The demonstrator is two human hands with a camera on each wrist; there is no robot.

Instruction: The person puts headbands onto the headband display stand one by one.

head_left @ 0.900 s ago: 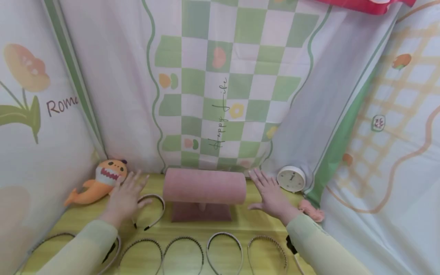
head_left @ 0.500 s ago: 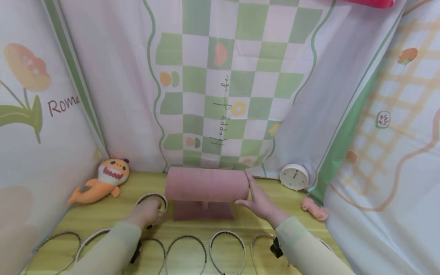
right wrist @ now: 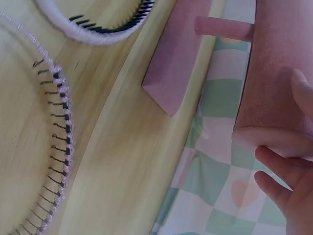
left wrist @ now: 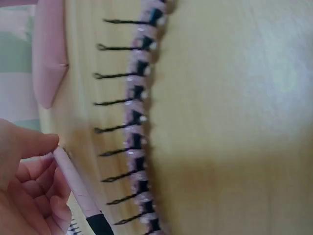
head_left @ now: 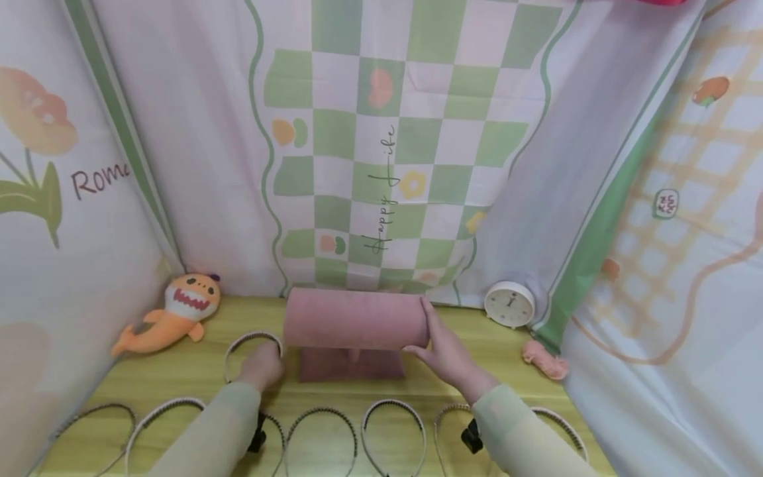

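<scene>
My left hand (head_left: 262,366) holds a light pink headband (left wrist: 76,181) by one leg, just left of a pink velvet headband stand (head_left: 354,319). In the left wrist view, the thumb and curled fingers pinch that leg above its black tip. The stand has a padded roll on a short post over a flat base (head_left: 316,370). At the roll's right end is my right hand (head_left: 450,358), its thumb on the front of the roll and its fingers at the end face. Part of the held headband is hidden behind the left hand.
A row of headbands with toothed inner sides, one (head_left: 322,411) in the middle, lies along the front of the wooden table (head_left: 238,315). An orange shark plush (head_left: 173,318) lies at back left. A white clock (head_left: 509,306) and a pink yarn bundle (head_left: 544,361) are at right.
My left hand has come down from beside the shark plush and taken hold of the headband near the stand. My right hand has moved left onto the stand's right end.
</scene>
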